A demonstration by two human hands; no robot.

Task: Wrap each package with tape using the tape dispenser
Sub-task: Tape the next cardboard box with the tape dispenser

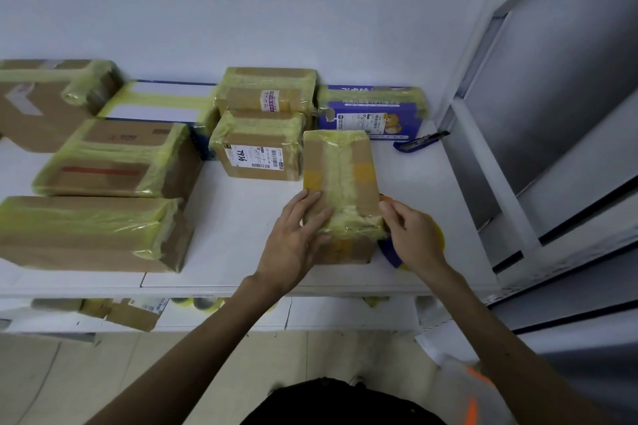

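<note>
Hands work at the near right of the white surface [238, 217]: the left hand [297, 235] lies flat, fingers straight, pressing the top of the package [340, 169], while the right hand [414, 235] curls round the tape dispenser [392, 254], held against the package's right side and largely hidden. Yellowish tape runs lengthwise over this package. Seven other taped packages lie behind and to its left, making eight. One blue utility knife [421, 141] lies beside the purple package [373, 110].
</note>
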